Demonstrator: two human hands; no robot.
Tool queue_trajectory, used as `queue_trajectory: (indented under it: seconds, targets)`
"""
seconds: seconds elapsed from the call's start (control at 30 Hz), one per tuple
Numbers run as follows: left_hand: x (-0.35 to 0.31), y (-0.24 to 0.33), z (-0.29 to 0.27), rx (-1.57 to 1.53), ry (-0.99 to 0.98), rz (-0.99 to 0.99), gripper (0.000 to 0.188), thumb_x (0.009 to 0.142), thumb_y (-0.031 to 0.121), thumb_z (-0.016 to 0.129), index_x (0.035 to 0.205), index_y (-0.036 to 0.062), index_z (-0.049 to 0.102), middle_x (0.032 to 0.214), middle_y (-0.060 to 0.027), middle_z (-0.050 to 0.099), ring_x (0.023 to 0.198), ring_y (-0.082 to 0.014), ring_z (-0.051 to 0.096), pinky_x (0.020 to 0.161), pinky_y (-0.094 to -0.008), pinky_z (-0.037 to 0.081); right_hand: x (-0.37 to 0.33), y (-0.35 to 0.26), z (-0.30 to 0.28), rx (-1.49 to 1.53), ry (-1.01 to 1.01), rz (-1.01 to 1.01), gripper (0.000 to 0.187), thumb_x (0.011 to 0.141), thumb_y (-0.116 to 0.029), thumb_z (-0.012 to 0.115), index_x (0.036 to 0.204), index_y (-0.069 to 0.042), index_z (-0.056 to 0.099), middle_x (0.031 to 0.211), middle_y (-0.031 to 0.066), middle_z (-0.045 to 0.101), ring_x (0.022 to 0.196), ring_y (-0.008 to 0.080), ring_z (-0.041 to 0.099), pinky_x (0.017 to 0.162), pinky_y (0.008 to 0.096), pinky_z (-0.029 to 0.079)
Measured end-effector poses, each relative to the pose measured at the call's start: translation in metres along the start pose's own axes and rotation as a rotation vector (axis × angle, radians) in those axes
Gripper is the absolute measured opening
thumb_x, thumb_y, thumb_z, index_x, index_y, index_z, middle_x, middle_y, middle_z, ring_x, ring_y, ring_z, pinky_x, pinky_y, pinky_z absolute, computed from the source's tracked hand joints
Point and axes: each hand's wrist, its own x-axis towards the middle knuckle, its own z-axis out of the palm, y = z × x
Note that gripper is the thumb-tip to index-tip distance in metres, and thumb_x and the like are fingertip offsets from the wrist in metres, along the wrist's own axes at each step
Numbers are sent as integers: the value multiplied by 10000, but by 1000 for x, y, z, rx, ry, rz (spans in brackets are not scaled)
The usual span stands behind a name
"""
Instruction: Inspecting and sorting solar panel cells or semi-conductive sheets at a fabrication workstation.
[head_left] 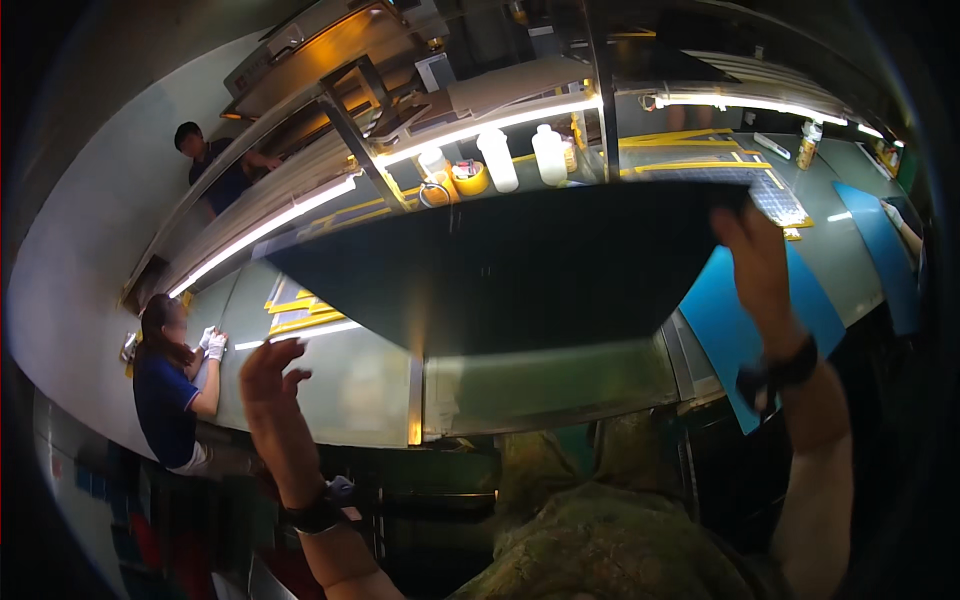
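The right hand seems, through blur, to pinch 1 dark sheet over the desk; the left hand, grip spread, hangs apart from it.

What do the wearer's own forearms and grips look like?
The left grip and right grip are human hands without gloves. Each wrist wears something dark: a left wristband and a right wristband, the latter with a bulky dark piece. No sleeves show on the left forearm or right forearm. Markings can't be made out.
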Motion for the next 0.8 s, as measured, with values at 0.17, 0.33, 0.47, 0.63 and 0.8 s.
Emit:
queue_trajectory:
  seconds: [0.17,0.33,0.47,0.63,0.8]
  targets:
    - [-25,-52,67,632,-702,247,794,651,399,786,1328,114,485,1439,-160,354,1357,-405,250,1063,-494,283,59,94,15,490,-241,542,268,919,-278,579,976,-23,639,840,38,652,660,105,599,563,253,483]
    - [-105,-145,100,950,-1006,-3,977,638,697,642,1441,249,310,1523,-153,156,1378,-468,84,997,-696,186,43,188,52,-20,-358,553,441,911,-350,567,1116,41,575,1011,148,650,880,225,624,733,333,497]
    - [-128,-170,113,1034,-1014,-142,980,660,740,583,1451,245,285,1525,-161,147,1364,-503,77,954,-742,171,22,201,-22,-248,-321,473,556,876,-322,616,1277,36,470,1269,220,524,1165,286,514,968,351,403]
    - [-127,-166,127,1027,-1000,-155,978,673,753,560,1453,234,279,1523,-169,144,1356,-521,71,952,-748,154,-98,232,-211,-1161,359,40,440,780,-217,717,1129,1,558,1081,181,602,1019,350,557,884,416,440]
    - [-118,-168,144,1018,-1031,-210,1015,653,742,597,1456,215,270,1520,-189,127,1360,-510,80,974,-727,159,-286,274,-298,-197,649,998,417,839,-402,663,820,-1,554,776,107,590,705,263,573,670,389,471]
